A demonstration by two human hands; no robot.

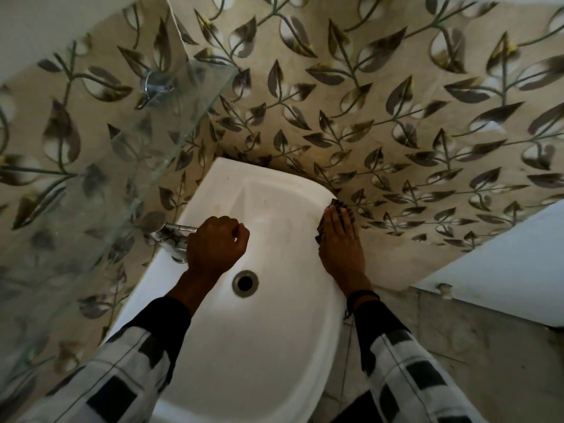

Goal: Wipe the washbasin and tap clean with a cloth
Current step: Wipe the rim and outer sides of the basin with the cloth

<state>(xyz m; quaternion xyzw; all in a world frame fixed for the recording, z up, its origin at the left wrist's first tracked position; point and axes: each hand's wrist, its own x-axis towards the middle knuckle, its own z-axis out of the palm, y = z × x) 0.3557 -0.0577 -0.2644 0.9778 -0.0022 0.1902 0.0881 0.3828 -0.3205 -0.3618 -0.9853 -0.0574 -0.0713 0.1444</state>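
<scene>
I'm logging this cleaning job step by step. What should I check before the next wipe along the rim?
1. Flat cloth under right hand on washbasin rim: ok.
2. Steadying left hand grips tap: ok.
3. No water running: ok.
4. Clear drain: ok.
5. Clean back wall of bowl: not ok, faint brownish marks.
6. Damp cloth: cannot tell.

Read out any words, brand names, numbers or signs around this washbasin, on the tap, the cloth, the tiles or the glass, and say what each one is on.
No readable text anywhere in this view.
Washbasin: plain white, no mark shows.
Tap: no lettering shows; the left hand hides part of it.
Cloth: striped, mostly under the right hand.
Wall tiles: leaf pattern only.
Glass shelf: no print.
</scene>
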